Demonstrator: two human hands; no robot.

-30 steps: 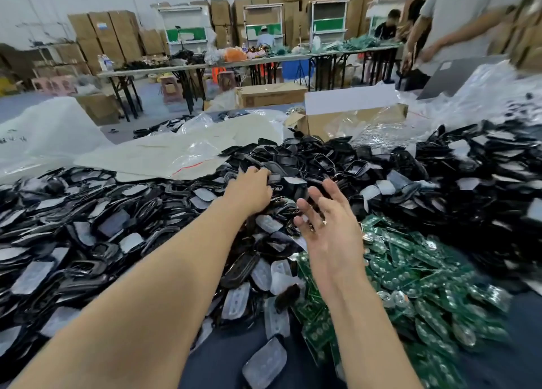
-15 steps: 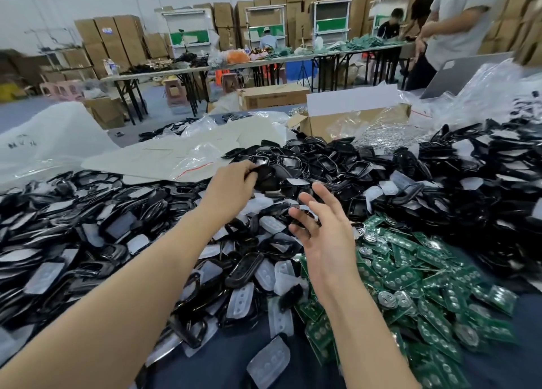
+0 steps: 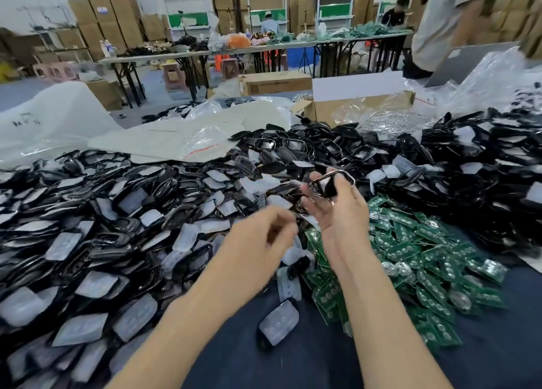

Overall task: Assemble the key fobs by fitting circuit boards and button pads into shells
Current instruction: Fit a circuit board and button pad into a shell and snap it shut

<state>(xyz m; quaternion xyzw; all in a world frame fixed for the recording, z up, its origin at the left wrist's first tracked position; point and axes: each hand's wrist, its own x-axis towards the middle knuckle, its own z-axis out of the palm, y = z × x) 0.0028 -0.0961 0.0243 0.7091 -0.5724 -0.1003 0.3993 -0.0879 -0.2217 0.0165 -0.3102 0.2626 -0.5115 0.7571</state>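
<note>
Above the middle of the counter (image 3: pixel 293 365), the right hand (image 3: pixel 340 212) is raised palm-up with a black shell (image 3: pixel 330 185) in its grip. The fingertips and thumb curl round the shell's shiny rim and hold it clear of the heap below. Just beside it, nearer the person, the left hand (image 3: pixel 261 239) hangs over the heap with its fingers bent toward the thumb. It is blurred, so I cannot tell whether its grip pinches anything or is bare. The two hands are near each other but apart.

A wide heap of black shells (image 3: pixel 117 212), mixed with cloudy clear button pads (image 3: pixel 63 246), covers the left half of the counter and runs along the far side to the right edge. Green circuit boards (image 3: pixel 425 256) lie in their own heap to the right of the right forearm, touching the shells behind them. A single pad (image 3: pixel 278 321) lies between the two forearms, toward the near edge.

Along the far edge stand an open cardboard box (image 3: pixel 357 107), crumpled clear plastic bags (image 3: pixel 199 142) and, at the far left corner, a white sack (image 3: pixel 50 116). Beyond the counter are long folding tables (image 3: pixel 264 50) loaded with goods, stacked cartons (image 3: pixel 96 16) against the wall, and a person in a light top (image 3: pixel 434 37) standing at the far right.
</note>
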